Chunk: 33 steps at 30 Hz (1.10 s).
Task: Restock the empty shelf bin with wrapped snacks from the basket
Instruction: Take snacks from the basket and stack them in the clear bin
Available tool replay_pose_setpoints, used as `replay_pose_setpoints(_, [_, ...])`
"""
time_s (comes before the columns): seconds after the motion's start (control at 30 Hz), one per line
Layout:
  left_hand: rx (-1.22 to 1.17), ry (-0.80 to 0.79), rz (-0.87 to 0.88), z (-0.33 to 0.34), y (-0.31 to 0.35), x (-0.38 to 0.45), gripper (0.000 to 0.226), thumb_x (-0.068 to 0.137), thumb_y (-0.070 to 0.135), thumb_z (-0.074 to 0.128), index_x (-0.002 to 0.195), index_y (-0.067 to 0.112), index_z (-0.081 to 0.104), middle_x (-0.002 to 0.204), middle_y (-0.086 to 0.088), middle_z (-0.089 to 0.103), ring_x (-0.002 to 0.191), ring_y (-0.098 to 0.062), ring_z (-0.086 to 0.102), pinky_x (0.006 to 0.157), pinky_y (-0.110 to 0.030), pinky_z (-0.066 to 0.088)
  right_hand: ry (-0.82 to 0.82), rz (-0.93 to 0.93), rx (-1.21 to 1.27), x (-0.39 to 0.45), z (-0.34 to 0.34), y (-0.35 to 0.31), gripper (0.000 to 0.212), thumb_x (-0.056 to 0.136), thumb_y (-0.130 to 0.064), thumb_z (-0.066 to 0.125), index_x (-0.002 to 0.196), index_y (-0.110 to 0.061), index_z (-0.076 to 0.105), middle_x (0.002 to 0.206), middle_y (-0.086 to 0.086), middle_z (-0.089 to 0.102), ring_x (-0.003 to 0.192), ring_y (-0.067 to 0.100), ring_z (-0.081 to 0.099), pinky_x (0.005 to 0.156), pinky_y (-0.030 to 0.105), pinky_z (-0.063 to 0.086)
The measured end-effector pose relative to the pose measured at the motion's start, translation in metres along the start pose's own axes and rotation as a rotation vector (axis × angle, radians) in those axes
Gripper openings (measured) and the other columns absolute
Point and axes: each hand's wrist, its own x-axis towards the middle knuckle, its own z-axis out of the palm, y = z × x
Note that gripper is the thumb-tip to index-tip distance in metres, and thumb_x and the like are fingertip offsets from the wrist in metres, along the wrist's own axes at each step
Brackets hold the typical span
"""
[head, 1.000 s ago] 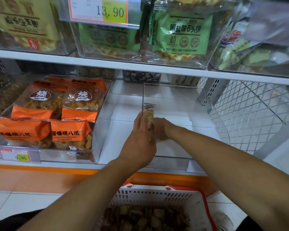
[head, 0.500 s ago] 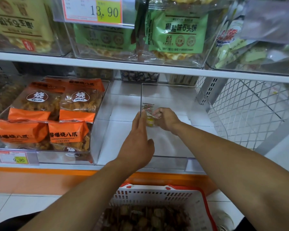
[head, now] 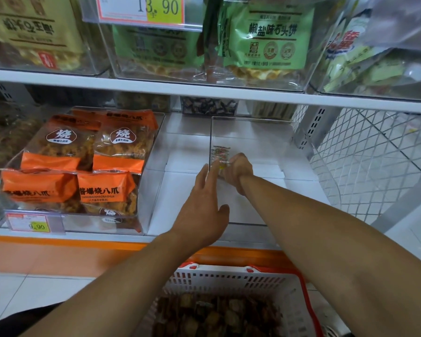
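Wrapped snack [head: 220,155] held inside clear bin [head: 253,127] on lower shelf, right hand [head: 237,172] pinching it in closed grip. Left hand [head: 204,205] flat, fingers straight, against bin's side. Placing step; next likely release, reach back to basket [head: 229,278].

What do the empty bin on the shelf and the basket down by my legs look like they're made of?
The empty bin looks like clear, glossy rigid plastic, perhaps acrylic: the white shelf shows straight through its walls. The basket looks like matte white moulded plastic with slotted walls and a red rim.
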Motion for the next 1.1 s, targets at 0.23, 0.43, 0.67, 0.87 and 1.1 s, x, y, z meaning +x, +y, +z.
replay_pose_setpoints(0.23, [-0.052,0.245,0.004,-0.005,0.0,-0.024,0.085,0.09,0.017,0.071,0.158,0.029,0.022,0.163,0.011,0.017,0.15,-0.008,0.015,0.11,-0.01,0.012,0.116,0.008,0.056,-0.003,-0.02,0.003,0.038,0.086,-0.012,0.073,0.121,-0.008,0.059,0.123,0.008,0.059,0.112,0.026,0.059,0.09,0.024,0.048])
replay_pose_setpoints(0.43, [-0.074,0.209,0.19,-0.009,0.01,-0.066,0.02,0.085,0.028,0.062,0.099,0.036,0.05,0.094,0.018,0.06,0.091,-0.004,0.059,0.076,-0.013,0.045,0.405,-0.419,0.291,-0.067,-0.052,-0.024,0.024,0.09,-0.002,0.06,0.114,-0.005,0.062,0.102,0.003,0.065,0.092,0.017,0.062,0.076,0.01,0.047])
replay_pose_setpoints(0.67, [0.77,-1.064,-0.133,0.04,-0.039,-0.124,0.029,0.097,0.032,0.058,0.114,0.008,0.065,0.116,-0.013,0.067,0.097,-0.028,0.063,0.085,-0.036,0.054,-0.011,-1.058,0.247,-0.225,0.031,0.086,0.012,0.078,0.008,0.06,0.078,-0.004,0.058,0.08,0.008,0.057,0.071,0.02,0.054,0.072,0.023,0.046])
replay_pose_setpoints(0.87, [0.556,-1.192,-0.262,0.098,-0.09,-0.147,0.037,0.096,0.025,0.065,0.123,-0.001,0.064,0.095,-0.013,0.063,0.079,-0.029,0.061,0.063,-0.027,0.055,-0.678,-0.199,-0.627,-0.233,0.064,0.254,0.04,0.095,-0.015,0.056,0.135,-0.011,0.052,0.135,0.017,0.054,0.124,0.036,0.053,0.097,0.042,0.049])
replay_pose_setpoints(1.1, [0.387,-1.033,-0.242,0.179,-0.163,-0.202,0.089,0.089,0.028,0.073,0.16,0.014,0.021,0.159,-0.021,0.032,0.139,-0.039,0.041,0.108,-0.042,0.039,-0.908,-0.258,-1.05,-0.237,0.076,0.33,0.095,0.092,-0.037,0.063,0.159,-0.034,-0.004,0.164,0.017,0.006,0.148,0.047,0.01,0.113,0.06,0.03])
